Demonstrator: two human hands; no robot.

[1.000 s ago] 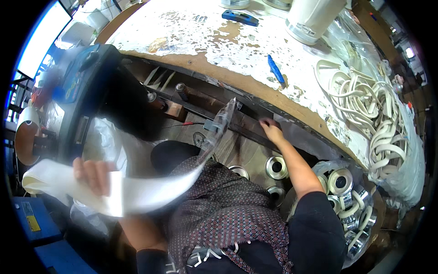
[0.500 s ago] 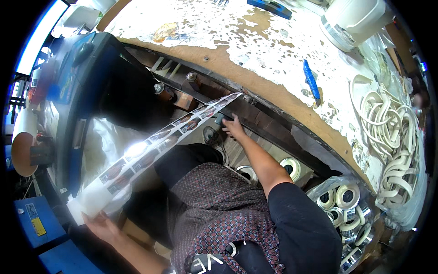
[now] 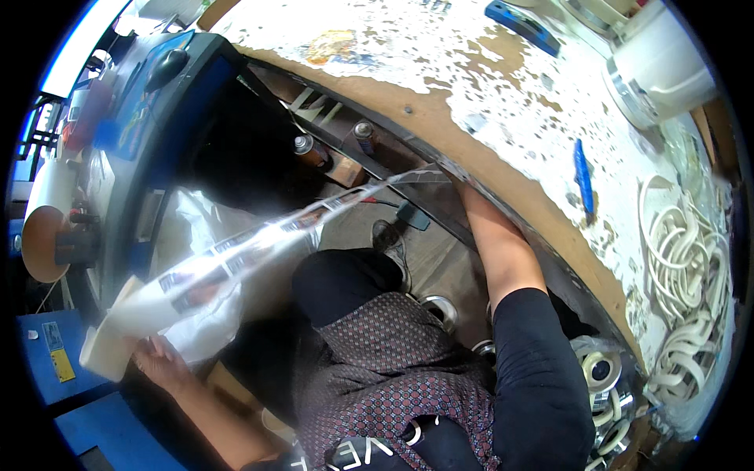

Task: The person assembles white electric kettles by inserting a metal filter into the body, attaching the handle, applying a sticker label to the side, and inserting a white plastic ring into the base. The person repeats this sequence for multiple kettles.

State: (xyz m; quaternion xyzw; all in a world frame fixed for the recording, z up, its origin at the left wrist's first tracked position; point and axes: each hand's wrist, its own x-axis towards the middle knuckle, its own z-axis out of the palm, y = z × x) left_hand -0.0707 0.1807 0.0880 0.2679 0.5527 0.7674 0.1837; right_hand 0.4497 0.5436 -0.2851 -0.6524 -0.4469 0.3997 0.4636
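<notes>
My left hand (image 3: 159,364) is closed on the side of a white roll (image 3: 110,345) at the lower left. From the roll a glossy strip printed with rows of small pictures (image 3: 243,251) stretches up to the table's edge, partly blurred, with glare on it. My right forearm (image 3: 503,243) reaches under that edge near the strip's far end. The right hand itself is hidden beneath the table. A small dark grey box on a cable (image 3: 412,214) hangs below the strip.
On the worn white table (image 3: 440,71) lie a blue marker-like tool (image 3: 583,180), a blue tool (image 3: 522,27), a white bucket (image 3: 667,71) and coiled white strips (image 3: 675,243). Two spray cans (image 3: 364,135) stand underneath. Wrapped rings (image 3: 601,369) lie right; a blue machine (image 3: 149,133) stands left.
My right hand has left the small grey box and gone under the table's edge. The roll in my left hand has tilted. The whole view has shifted slightly.
</notes>
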